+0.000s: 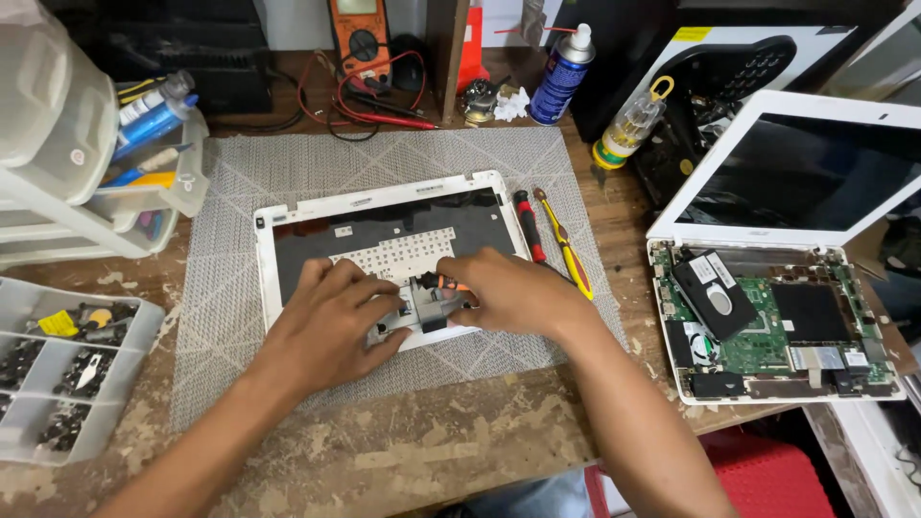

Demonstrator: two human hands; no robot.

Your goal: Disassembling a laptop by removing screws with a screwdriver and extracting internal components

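Head view: at frame centre a white laptop cover (pixel 384 206) lies upside down on a grey mat (pixel 240 192). The left hand (pixel 331 321) presses flat on a small grey part (pixel 422 309) at the cover's lower edge, fingers spread, gripping nothing. The right hand (pixel 513 293) is closed around a small orange-handled screwdriver (pixel 443 282), its tip over that part. Just right of the cover lie a red screwdriver (pixel 528 225) and a yellow one (pixel 566 245). At right sits an open laptop (pixel 767 326) with its board bared. A parts tray (pixel 67 364) is at lower left, a spray can (pixel 563 72) at the top.
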